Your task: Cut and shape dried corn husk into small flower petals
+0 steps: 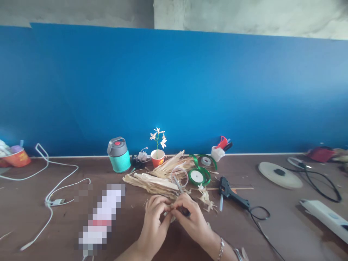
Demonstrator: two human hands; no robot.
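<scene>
My left hand [156,215] and my right hand [189,215] meet low in the middle, fingertips pinched together. A small pale piece [165,214], perhaps corn husk, shows at the left fingers; its shape is mostly hidden. Tucked in my right hand is a dark-handled tool, apparently scissors [178,184], with grey metal pointing away from me. Just beyond my hands lies a heap of dried corn husks [157,181]. Small cream husk flowers [206,199] rest right of my right hand. Behind, a paper cup [158,159] holds a green stem with pale flowers [158,136].
Green ribbon on a spool [198,177], a tape roll [206,161] and a black glue gun [233,194] with its cord lie to the right. A teal jar [119,159] stands left, near white cables [50,192]. A blue panel [174,87] backs the table.
</scene>
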